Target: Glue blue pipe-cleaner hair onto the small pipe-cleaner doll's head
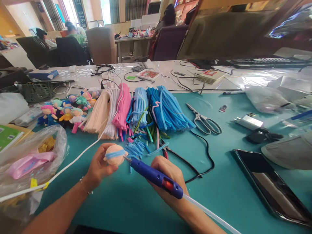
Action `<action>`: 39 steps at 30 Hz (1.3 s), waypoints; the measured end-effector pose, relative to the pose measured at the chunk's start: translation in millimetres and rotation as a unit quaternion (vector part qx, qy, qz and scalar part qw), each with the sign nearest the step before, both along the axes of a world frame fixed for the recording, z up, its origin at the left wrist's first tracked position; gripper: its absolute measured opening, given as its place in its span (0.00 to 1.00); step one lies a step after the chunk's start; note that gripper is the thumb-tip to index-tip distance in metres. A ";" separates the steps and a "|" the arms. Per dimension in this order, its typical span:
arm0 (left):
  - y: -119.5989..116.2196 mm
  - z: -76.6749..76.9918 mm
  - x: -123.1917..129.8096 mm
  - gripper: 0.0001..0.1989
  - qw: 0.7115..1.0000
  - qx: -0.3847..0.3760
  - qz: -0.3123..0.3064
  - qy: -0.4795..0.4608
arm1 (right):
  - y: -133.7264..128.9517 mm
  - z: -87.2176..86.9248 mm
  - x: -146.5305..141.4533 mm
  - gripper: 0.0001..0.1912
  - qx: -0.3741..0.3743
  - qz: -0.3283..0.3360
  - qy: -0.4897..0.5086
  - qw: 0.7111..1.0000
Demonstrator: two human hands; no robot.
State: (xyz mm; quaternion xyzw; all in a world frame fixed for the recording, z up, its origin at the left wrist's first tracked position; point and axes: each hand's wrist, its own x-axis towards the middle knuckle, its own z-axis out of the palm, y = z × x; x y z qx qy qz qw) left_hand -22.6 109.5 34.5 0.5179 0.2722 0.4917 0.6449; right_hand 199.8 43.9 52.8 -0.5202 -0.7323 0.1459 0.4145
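My left hand (98, 167) holds a round peach fuzzy ball (115, 160) with small ear-like bumps at its sides and a light blue strip across it. In my right hand (168, 172) is a dark blue glue gun (156, 177), with a clear glue stick (209, 213) coming out of its back. The gun's metal tip meets or nearly meets the ball's right edge. Short blue pieces (136, 149) lie just beyond the ball, and pliers (181, 158) with a red grip lie behind my right hand.
Peach, white, pink and blue stem bundles (170, 112) lie behind the hands. Small dolls (65, 110) and a plastic bag (57, 143) are left. Scissors (206, 123), a white adapter (250, 122) and a black tablet (270, 182) sit right. A white cable (83, 152) crosses the left side.
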 end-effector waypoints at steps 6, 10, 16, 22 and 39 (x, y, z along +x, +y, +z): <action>0.8 3.0 1.7 0.21 1.000 -0.011 -0.018 -0.015 | 0.0 -2.0 0.3 0.13 0.008 -0.018 -0.011 1.000; 2.3 5.1 0.2 0.21 0.998 -0.022 -0.051 -0.012 | 0.6 -2.0 -0.5 0.12 -0.004 -0.014 0.002 1.000; 0.7 11.8 3.0 0.21 0.996 -0.061 -0.064 -0.018 | 1.8 -1.3 -1.5 0.13 0.007 -0.011 -0.001 1.000; -0.2 13.6 7.3 0.24 0.994 -0.091 -0.052 -0.042 | 1.0 -3.1 -1.7 0.13 0.007 -0.001 0.003 1.000; 0.9 7.1 10.8 0.24 0.978 -0.175 -0.082 -0.083 | 1.9 -5.4 -3.1 0.13 -0.001 -0.005 -0.001 1.000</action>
